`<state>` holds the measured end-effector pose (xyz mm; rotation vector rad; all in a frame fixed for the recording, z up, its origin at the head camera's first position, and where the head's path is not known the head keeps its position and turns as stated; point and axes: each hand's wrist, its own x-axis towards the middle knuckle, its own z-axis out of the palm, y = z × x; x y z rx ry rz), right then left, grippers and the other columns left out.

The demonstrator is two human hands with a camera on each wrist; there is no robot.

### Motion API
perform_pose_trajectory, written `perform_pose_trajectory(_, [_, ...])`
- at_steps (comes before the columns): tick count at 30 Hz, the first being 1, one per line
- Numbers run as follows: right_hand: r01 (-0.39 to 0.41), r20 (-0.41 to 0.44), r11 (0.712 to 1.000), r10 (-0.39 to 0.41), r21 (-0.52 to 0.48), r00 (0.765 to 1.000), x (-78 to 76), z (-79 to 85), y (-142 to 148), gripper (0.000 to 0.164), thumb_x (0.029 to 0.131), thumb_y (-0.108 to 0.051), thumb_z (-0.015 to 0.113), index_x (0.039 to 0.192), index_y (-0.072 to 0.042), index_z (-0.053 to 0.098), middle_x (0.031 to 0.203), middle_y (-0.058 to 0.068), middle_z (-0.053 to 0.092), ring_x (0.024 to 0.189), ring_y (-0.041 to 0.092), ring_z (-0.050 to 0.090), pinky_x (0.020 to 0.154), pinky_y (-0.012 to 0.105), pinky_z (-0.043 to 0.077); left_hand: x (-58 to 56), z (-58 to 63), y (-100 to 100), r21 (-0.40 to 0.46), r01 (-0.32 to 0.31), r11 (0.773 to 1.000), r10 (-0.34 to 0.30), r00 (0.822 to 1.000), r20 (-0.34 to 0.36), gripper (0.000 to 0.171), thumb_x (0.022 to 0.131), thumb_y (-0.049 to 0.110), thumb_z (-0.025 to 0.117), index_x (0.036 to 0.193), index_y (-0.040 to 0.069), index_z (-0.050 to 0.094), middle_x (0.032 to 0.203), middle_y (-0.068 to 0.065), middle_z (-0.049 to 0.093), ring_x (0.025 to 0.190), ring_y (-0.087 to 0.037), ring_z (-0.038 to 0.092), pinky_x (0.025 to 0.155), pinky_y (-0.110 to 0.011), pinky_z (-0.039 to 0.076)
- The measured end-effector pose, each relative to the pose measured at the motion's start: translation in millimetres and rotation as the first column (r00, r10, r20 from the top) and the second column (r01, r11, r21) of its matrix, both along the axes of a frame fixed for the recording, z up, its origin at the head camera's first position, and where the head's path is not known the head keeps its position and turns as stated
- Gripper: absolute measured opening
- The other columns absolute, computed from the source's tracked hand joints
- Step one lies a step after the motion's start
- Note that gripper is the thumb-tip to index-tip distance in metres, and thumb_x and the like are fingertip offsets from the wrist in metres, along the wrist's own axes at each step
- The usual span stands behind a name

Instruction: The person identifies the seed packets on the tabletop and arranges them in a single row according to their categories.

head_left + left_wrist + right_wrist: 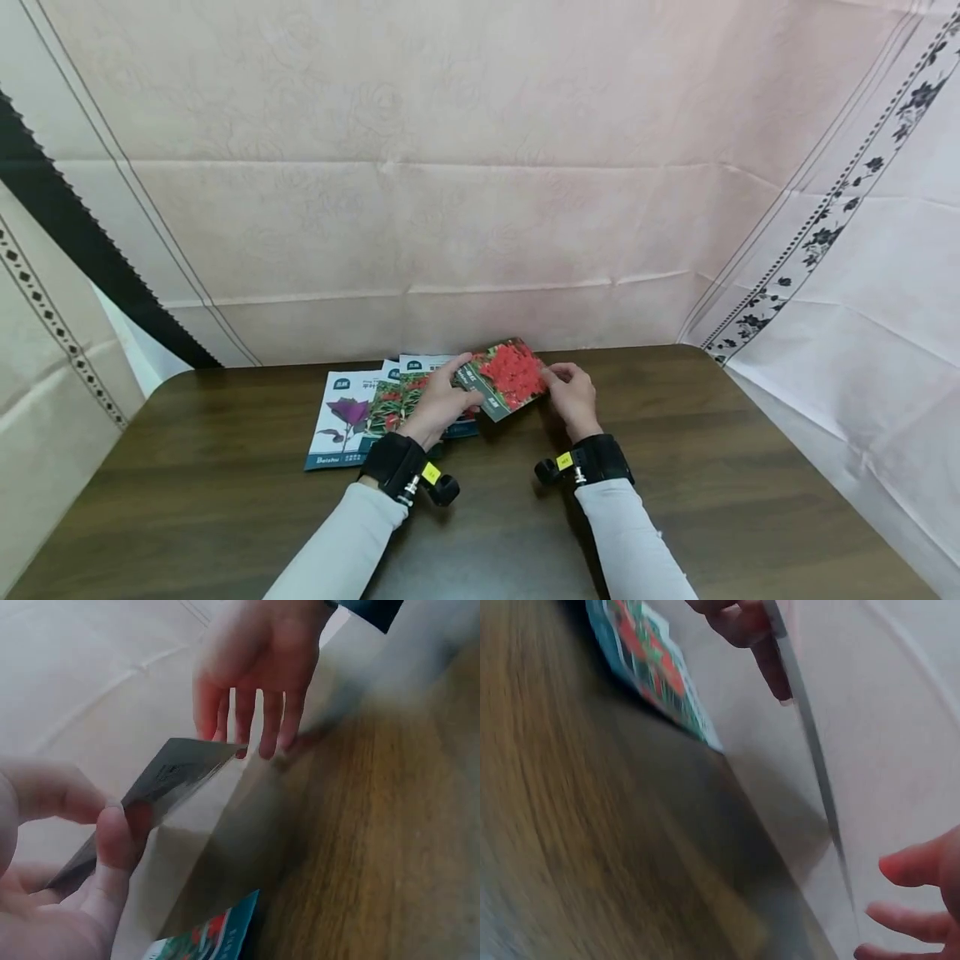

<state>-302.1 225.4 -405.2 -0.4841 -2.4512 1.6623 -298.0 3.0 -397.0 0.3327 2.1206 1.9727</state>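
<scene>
A flat seed packet (513, 377) with a photo of red flowers and a dark green band is held tilted above the table. My left hand (442, 404) pinches its left side between thumb and fingers, as the left wrist view also shows. Beside its right edge is my right hand (572, 398), thumb and fingers apart in the right wrist view; whether a fingertip touches the packet is hard to tell. Under and left of my left hand lie a packet with a purple flower (348, 412) and overlapping packets with red flowers (386, 400), partly hidden by that hand.
The brown wooden table (495, 517) ends at a pale cloth (465, 233) hanging behind it. More patterned cloth (847, 333) hangs at the right. A dark strip (90, 233) runs down the cloth at the left.
</scene>
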Motion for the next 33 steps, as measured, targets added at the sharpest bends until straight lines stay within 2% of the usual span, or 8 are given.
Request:
perform_pose_trajectory(4, [-0.063,-0.047,0.983,0.056,-0.174,0.997,11.2,9.2,-16,0.032,0.095,-0.022,0.061,0.121,-0.004,0.053,0.103,0.011,0.057,0.080,0.018,0.062,0.072,0.029,0.056,13.3,8.0,-10,-0.013,-0.064,0.998,0.063,0.998,-0.029,0.074,0.085,0.005,0.068,0.148,0.029,0.037,0.104,-0.019,0.065,0.053,-0.017,0.046,0.059,-0.031,0.041])
perform_pose_trajectory(11, [-0.294,-0.124,0.930,0.273,-0.220,0.954,39.1,26.2,-47,0.022,0.093,0.000,0.060,0.114,0.002,0.055,0.086,0.007,0.058,0.065,0.014,0.063,0.069,0.036,0.058,48.7,15.5,-52,0.044,-0.141,0.989,0.145,0.986,-0.085,0.056,0.086,0.019,0.074,0.136,0.026,0.048,0.116,-0.007,0.063,0.082,-0.018,0.066,0.072,-0.040,0.056])
perform_pose_trajectory(14, [-0.427,-0.153,0.891,0.405,-0.154,0.901,55.0,33.4,-55,0.018,0.093,0.001,0.058,0.111,0.004,0.057,0.088,0.009,0.060,0.067,0.013,0.062,0.068,0.035,0.057,66.9,16.6,-77,0.027,-0.149,0.989,0.151,0.979,-0.137,0.040,0.088,0.029,0.072,0.124,0.021,0.057,0.116,-0.006,0.062,0.087,-0.019,0.066,0.074,-0.037,0.056])
perform_pose_trajectory(18, [-0.622,-0.136,0.783,0.616,-0.004,0.776,82.7,36.1,-75,0.013,0.093,-0.003,0.059,0.104,0.004,0.059,0.090,0.014,0.063,0.067,0.015,0.062,0.065,0.039,0.057,99.0,14.1,-111,-0.164,-0.129,0.978,0.081,0.959,-0.272,0.030,0.087,0.031,0.072,0.112,0.016,0.063,0.090,-0.005,0.067,0.077,-0.009,0.065,0.073,-0.026,0.051])
perform_pose_trajectory(20, [-0.688,-0.089,0.724,0.690,0.056,0.719,96.9,31.6,-91,0.012,0.093,-0.007,0.062,0.101,0.002,0.060,0.086,0.013,0.063,0.064,0.016,0.061,0.062,0.040,0.057,115.5,10.8,-126,-0.291,-0.117,0.949,0.015,0.944,-0.329,0.026,0.085,0.031,0.074,0.104,0.015,0.065,0.077,-0.001,0.063,0.066,-0.005,0.058,0.066,-0.022,0.046])
perform_pose_trajectory(23, [-0.742,0.012,0.656,0.748,0.139,0.663,117.1,21.1,-119,0.016,0.090,-0.017,0.068,0.097,-0.006,0.059,0.079,0.005,0.062,0.060,0.013,0.058,0.056,0.033,0.054,138.8,7.0,-149,-0.485,-0.105,0.868,-0.084,0.932,-0.353,0.021,0.082,0.032,0.077,0.094,0.019,0.065,0.065,0.006,0.053,0.052,-0.001,0.045,0.054,-0.020,0.038])
perform_pose_trajectory(27, [-0.764,0.138,0.592,0.760,0.258,0.635,135.4,8.9,-153,0.026,0.086,-0.031,0.073,0.098,-0.016,0.055,0.076,-0.006,0.057,0.060,0.007,0.049,0.053,0.023,0.041,159.9,6.9,-171,-0.646,-0.045,0.762,-0.151,0.958,-0.244,0.023,0.077,0.033,0.081,0.085,0.020,0.063,0.057,0.007,0.049,0.047,-0.003,0.040,0.047,-0.020,0.032])
perform_pose_trajectory(33, [-0.757,0.233,0.485,0.752,0.437,0.616,146.4,4.0,-192,0.030,0.086,-0.038,0.073,0.101,-0.019,0.054,0.080,-0.010,0.057,0.066,0.002,0.050,0.058,0.023,0.040,170.9,5.9,-190,-0.776,0.003,0.630,-0.138,0.984,-0.108,0.028,0.070,0.028,0.086,0.076,0.018,0.060,0.055,0.002,0.051,0.049,-0.010,0.044,0.046,-0.024,0.032])
